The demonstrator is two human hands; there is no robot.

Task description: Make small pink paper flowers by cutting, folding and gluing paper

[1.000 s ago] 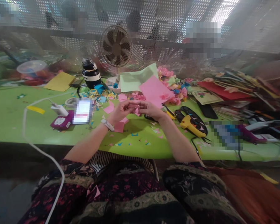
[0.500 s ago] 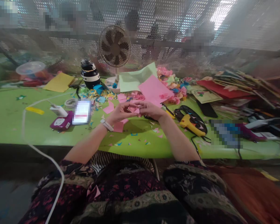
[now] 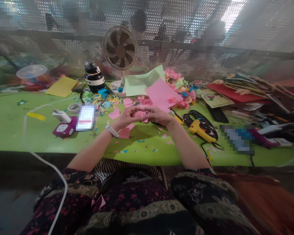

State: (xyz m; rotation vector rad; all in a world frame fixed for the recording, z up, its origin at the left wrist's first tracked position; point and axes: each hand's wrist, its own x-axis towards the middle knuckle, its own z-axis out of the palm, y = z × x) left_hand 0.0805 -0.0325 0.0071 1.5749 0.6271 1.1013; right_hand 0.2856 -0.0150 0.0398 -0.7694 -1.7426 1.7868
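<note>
Both my hands meet above the green table (image 3: 147, 145), pinching a small pink paper piece (image 3: 139, 114) between them. My left hand (image 3: 124, 119), with a white watch (image 3: 112, 131) on the wrist, has its fingers closed on the paper's left side. On the other side my right hand (image 3: 159, 117) grips it with fingertips and thumb. The piece looks curved, perhaps a paper petal or flower; its exact shape is partly hidden by the fingers. Pink paper squares (image 3: 124, 132) lie below the left hand, and a larger pink sheet (image 3: 159, 94) lies behind the hands.
A yellow glue gun (image 3: 202, 131) rests on a black holder at right. Behind stand a fan (image 3: 120, 49) and a black bottle (image 3: 94, 78). Paper flowers (image 3: 183, 93) are heaped at the back. A phone (image 3: 85, 117) and a purple adapter (image 3: 65, 129) sit left, with a white cable (image 3: 46, 161).
The pink piece has turned in my fingers and now shows a rounder, fuller face. Both hands stay in nearly the same place.
</note>
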